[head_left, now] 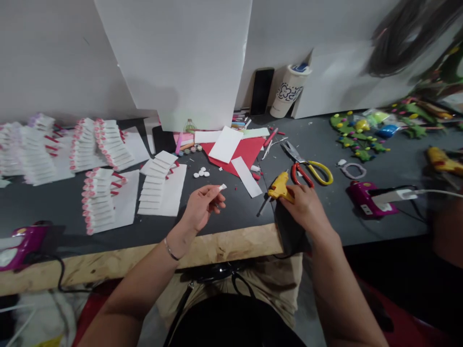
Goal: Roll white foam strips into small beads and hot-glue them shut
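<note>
Past black clothing (pixel 231 320), left grip (pixel 201 205) pinches white piece (pixel 222 187), right (pixel 306 205) grasps yellow glue gun (pixel 279 186).

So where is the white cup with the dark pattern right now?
In the head view, the white cup stands right of centre at the back of the dark table, just right of the upright dark phone and beyond the right hand.

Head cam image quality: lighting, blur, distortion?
Head view: dim, greyish light, soft shading on the backdrop; far-left stacks and far-right glue gun blurred, pliers crisper; wide-angle stretch towards the edges; small white piece in the left hand lacks detail.
</note>
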Available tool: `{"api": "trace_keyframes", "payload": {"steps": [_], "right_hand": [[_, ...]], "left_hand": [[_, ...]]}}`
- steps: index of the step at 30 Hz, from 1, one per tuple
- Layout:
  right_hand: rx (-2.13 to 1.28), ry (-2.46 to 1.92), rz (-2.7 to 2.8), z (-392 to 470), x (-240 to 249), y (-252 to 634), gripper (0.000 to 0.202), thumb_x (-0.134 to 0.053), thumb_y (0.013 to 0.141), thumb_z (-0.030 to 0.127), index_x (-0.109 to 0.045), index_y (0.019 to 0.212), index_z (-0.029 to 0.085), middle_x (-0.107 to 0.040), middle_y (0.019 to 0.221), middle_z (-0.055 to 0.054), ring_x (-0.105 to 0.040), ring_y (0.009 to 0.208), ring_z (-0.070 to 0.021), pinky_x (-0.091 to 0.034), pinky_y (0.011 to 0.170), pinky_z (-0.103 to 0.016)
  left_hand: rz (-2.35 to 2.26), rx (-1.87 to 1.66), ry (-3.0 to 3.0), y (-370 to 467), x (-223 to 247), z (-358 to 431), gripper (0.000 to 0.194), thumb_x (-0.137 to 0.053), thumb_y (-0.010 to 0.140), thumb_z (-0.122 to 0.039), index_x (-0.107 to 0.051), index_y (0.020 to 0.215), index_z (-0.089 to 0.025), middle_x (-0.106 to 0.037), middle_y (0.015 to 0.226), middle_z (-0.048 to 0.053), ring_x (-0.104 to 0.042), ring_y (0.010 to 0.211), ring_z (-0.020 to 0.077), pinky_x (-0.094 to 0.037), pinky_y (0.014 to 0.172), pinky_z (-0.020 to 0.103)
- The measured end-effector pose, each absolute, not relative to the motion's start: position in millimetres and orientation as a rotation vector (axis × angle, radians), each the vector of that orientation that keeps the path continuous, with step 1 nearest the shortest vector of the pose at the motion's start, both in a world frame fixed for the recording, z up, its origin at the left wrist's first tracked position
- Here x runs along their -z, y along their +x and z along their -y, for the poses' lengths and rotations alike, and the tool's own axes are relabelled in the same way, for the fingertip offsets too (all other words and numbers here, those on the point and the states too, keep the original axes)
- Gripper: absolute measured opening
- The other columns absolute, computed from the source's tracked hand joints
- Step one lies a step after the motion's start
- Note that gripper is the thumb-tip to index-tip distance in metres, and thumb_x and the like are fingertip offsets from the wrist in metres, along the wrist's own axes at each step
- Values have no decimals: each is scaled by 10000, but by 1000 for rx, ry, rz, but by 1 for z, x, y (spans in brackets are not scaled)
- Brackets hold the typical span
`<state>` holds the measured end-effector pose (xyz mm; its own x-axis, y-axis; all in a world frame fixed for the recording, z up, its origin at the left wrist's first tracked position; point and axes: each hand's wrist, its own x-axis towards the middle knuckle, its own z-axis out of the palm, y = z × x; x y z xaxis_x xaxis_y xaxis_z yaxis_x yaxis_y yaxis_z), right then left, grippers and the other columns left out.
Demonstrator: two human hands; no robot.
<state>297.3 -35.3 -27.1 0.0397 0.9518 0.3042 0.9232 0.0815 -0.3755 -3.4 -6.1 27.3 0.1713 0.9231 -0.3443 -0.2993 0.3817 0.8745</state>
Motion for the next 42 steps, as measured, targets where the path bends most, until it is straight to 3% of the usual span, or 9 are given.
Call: {"api": "trace_keyframes", "payload": {"steps": [5,9,12,18,29,42], "right_hand": [[-510,-1780,1504,53,-6,289,435,-605,813,511,-640,1098,184,-693,930,-106,-632,761,-242,-521,663,-369],[-1035,-1407,1221,76,-23,249,384,-626,818,543,-622,1040,230,-664,836,-37,-552,563,-144,-442,473,-269],[-1170,-1274,1244,86,-23,220,360,-700,781,529,-648,957,219,-664,819,-34,-548,562,-129,-441,475,-258],[-1080,-1161,1508,85,-29,200,336,-630,854,549,-645,800,217,-620,698,-6,-549,572,-134,-455,523,-268],[-919,-1132,1689,84,-41,195,468,-569,866,644,-627,744,196,-604,656,1,-561,570,-127,-443,534,-254],[-913,-1169,1658,82,-40,194,349,-678,843,508,-621,697,196,-599,611,22,-530,525,-107,-418,506,-238]], "left_hand": [[-1060,-1018,797,-2,-25,8,293,-795,686,-407,-684,801,-161,-668,609,-9,-606,459,81,-400,354,157],[-1052,-1064,864,0,-26,10,305,-798,686,-403,-694,832,-157,-677,602,-2,-612,452,92,-433,365,169],[-1046,-1085,918,-1,-27,12,303,-791,691,-395,-699,851,-155,-687,608,5,-619,459,99,-448,369,174],[-1073,-1057,1036,-2,-26,16,289,-745,729,-388,-706,907,-164,-707,639,19,-635,490,106,-450,367,175],[-1020,-1070,1028,-2,-28,17,277,-754,731,-385,-709,891,-163,-696,608,9,-639,484,110,-451,365,170],[-1015,-1086,1017,-3,-27,17,338,-783,708,-425,-717,897,-153,-716,634,24,-646,483,119,-476,369,176]]}}
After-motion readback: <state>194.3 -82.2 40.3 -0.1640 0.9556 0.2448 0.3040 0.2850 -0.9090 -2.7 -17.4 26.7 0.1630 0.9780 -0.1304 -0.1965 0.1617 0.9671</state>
